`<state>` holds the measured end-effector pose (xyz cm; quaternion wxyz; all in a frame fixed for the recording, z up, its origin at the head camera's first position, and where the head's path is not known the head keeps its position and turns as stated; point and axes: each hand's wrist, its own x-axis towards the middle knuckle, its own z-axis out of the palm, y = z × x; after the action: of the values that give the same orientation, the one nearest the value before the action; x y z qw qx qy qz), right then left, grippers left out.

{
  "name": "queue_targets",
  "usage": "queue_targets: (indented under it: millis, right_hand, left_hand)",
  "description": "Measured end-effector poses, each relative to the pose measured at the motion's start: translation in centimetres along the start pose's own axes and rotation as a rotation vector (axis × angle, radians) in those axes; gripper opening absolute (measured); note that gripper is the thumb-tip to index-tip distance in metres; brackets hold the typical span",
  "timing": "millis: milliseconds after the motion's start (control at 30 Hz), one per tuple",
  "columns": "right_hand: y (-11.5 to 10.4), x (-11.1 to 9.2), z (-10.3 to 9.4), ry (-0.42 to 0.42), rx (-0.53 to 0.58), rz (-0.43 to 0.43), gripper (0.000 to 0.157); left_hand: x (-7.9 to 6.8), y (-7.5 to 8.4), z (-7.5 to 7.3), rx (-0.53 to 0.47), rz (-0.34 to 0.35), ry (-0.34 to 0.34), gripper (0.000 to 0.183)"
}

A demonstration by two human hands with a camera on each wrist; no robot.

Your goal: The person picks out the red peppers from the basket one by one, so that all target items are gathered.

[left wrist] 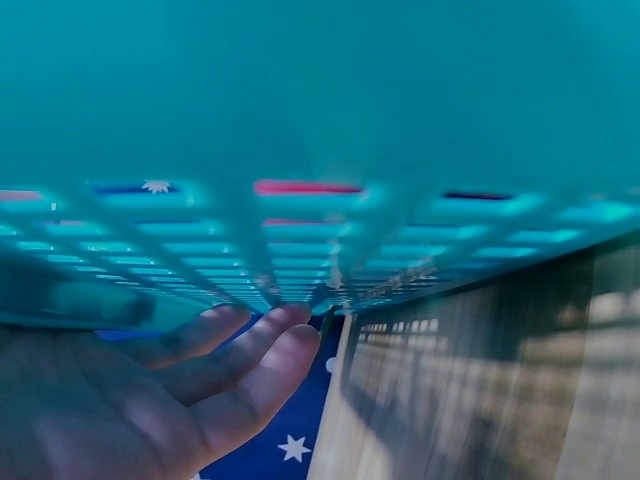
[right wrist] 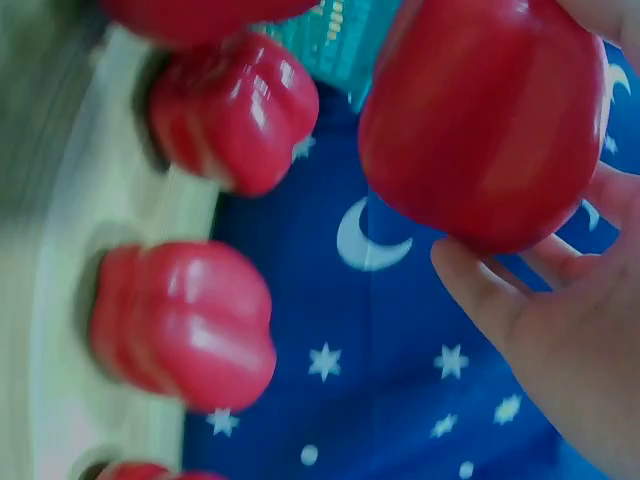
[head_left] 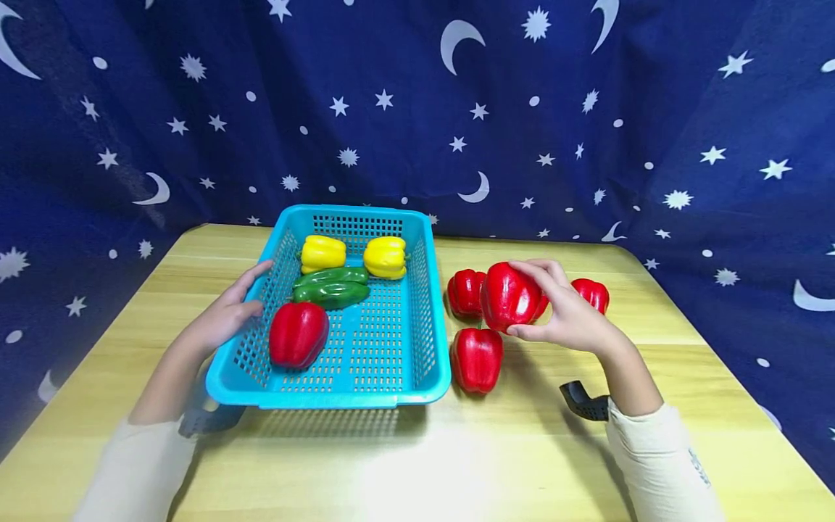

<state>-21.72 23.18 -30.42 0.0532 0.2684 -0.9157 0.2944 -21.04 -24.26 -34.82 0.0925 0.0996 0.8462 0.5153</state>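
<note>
My right hand grips a red bell pepper above the table, thumb on the near side and fingers over the far side. In the right wrist view, fingertips press against the glossy skin of the held pepper. My left hand lies along the left outside of a turquoise plastic basket, its fingers extended. The left wrist view shows these fingers close against the perforated wall. Inside the basket are a red bell pepper, two green peppers and two yellow bell peppers.
On the wooden table, red bell peppers stand right of the basket, one at the front, one behind, another farther right. A starry blue cloth hangs behind. Black bands show near both wrists.
</note>
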Motion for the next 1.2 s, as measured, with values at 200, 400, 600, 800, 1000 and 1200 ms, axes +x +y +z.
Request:
queue_targets:
  millis: [200, 400, 600, 800, 1000, 1200]
  right_hand:
    - [1.7, -2.1, -0.5, 0.024, -0.019, 0.026, 0.089]
    - [2.8, -3.1, -0.8, -0.023, -0.061, 0.015, 0.086]
    - [3.3, -3.6, -1.1, -0.101, -0.094, 0.028, 0.085]
    - [3.6, -3.6, -1.2, -0.210, -0.049, 0.103, 0.084]
    - [3.5, -3.7, -0.9, -0.302, -0.045, 0.160, 0.085]
    - [3.4, -3.5, -0.5, -0.341, -0.056, 0.166, 0.085]
  left_hand:
    - [0.0, -0.1, 0.0, -0.029, -0.016, -0.005, 0.075]
    - [0.0, 0.0, 0.0, -0.037, -0.032, -0.006, 0.076]
    - [-0.1, 0.1, 0.0, -0.034, -0.025, -0.007, 0.075]
    - [0.0, 0.1, -0.1, -0.020, -0.026, 0.000, 0.075]
    - [-0.1, 0.1, -0.1, -0.029, -0.035, -0.013, 0.073]
    - [-0.1, 0.1, -0.1, -0.022, -0.034, -0.013, 0.073]
